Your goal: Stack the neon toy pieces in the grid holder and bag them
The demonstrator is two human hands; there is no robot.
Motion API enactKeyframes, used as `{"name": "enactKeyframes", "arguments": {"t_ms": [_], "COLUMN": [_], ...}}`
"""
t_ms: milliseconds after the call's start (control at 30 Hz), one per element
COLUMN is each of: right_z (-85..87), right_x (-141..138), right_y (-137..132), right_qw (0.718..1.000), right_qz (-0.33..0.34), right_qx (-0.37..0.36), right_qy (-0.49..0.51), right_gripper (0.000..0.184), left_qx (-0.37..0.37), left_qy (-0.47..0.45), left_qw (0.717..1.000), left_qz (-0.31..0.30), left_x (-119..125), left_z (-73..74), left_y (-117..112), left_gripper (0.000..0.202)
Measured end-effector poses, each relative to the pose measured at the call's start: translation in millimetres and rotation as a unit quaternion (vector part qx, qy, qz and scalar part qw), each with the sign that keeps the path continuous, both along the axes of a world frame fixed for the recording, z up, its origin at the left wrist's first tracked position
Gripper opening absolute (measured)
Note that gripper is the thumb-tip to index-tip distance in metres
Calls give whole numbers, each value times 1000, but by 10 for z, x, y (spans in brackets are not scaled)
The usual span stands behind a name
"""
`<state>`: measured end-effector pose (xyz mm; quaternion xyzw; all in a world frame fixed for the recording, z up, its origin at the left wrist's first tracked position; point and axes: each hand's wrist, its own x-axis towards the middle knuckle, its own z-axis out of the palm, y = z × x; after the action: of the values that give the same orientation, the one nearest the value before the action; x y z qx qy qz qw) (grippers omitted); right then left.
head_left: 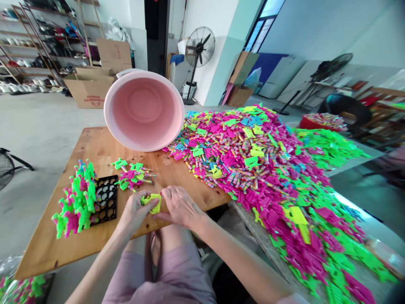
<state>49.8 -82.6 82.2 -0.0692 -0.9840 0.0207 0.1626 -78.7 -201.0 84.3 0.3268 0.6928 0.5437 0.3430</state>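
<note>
My left hand (pixel 136 210) is closed on a small yellow plastic piece (pixel 155 204), thumb on top, low over the front of the wooden table. Against the piece's right edge, my right hand (pixel 181 207) has its fingers bent and thumb low; its fingertips partly hide the contact. Just beyond lies a small cluster of green and pink toy pieces with patterned tubes (pixel 134 175). To the left, a black tray with round holes (pixel 107 198) stands beside upright green and pink toy figures (pixel 77 198), which cover part of it.
A pink tub (pixel 144 110) lies tipped at the table's back, its mouth towards me. A large heap of pink, green and yellow plastic pieces (pixel 234 147) spreads over the right side. Cardboard boxes (pixel 90 90) and a standing fan (pixel 200 47) are farther back.
</note>
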Motion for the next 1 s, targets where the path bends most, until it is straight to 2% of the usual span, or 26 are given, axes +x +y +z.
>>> {"name": "enactKeyframes", "arguments": {"t_ms": [67,167,267,333,400,467,533,567,633,700,733,767,800,867,900,967,1000], "right_z": [-56,-121,-158,-183,-224,-283,-352,-386,-447,-494,-511,-523,-530,-527,-517,-482,-457], "right_x": [-42,-81,-132,-215,-351,-523,-688,-753,-823,-801,-756,-694,-616,-436,-343,-176,-112], "right_y": [24,40,130,309,599,948,1265,1381,1493,1433,1348,1236,1106,836,717,564,546], "right_qw": [1000,1000,998,996,994,985,970,967,973,981,982,978,970,952,945,942,943], "right_qz": [13,10,10,4,-52,-160,-241,-254,-231,-189,-172,-157,-142,-99,-73,-14,12], "right_qx": [7,-3,-47,-86,-96,-63,-18,-3,5,-21,-48,-83,-121,-194,-223,-262,-272], "right_qy": [-11,-22,-32,-27,-7,16,11,1,-10,28,66,110,154,215,227,211,192], "right_gripper": [53,48,45,45,50,56,51,47,44,41,39,38,36,35,36,41,47], "left_qx": [8,18,23,21,-7,-63,-114,-127,-136,-112,-82,-46,-10,31,34,29,28], "left_qy": [-31,-27,36,115,208,294,351,367,390,421,433,429,397,230,116,-70,-120], "left_qw": [999,999,999,992,971,934,899,889,868,842,838,849,877,958,985,995,991], "left_qz": [16,23,12,43,118,195,234,243,276,318,322,306,271,171,125,72,62], "left_x": [-32,-86,-190,-321,-502,-699,-855,-902,-913,-812,-728,-627,-516,-288,-186,-33,11], "left_z": [-55,-136,-178,-179,-164,-141,-117,-105,-78,-54,-48,-50,-61,-115,-154,-240,-278], "left_y": [55,135,237,325,424,516,584,604,618,614,615,623,640,698,731,780,786], "left_gripper": [43,40,36,38,40,39,35,35,40,47,48,46,45,46,50,57,60]}}
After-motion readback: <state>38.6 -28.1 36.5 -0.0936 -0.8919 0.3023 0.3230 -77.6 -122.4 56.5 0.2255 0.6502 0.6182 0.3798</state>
